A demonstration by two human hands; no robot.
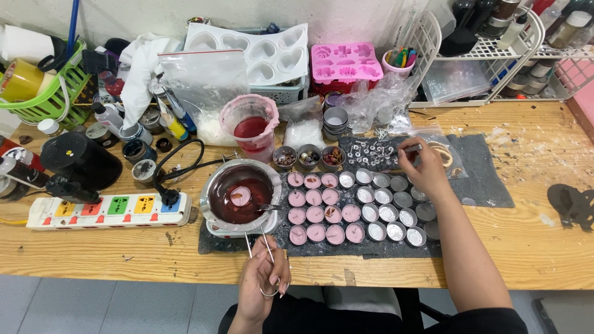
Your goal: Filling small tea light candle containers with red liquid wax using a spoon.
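My left hand [265, 278] is at the table's front edge and grips long metal tweezers [258, 247] whose tips point up toward a steel pot [238, 193]. Dark red melted wax fills that pot, and a small tin cup floats in it. My right hand [421, 166] reaches over the grey mat [489, 179] and pinches a small metal wick tab above a pile of such tabs [371, 151]. Between my hands stand rows of small round tin cups: pink-filled ones [315, 214] on the left, empty silver ones [396, 210] on the right.
A white power strip [108, 210] lies at the left beside a black device [80, 162]. A pink jug [250, 127], three small bowls [309, 157], plastic bags, white and pink moulds [345, 62], a green basket [43, 93] and a wire rack [495, 62] crowd the back.
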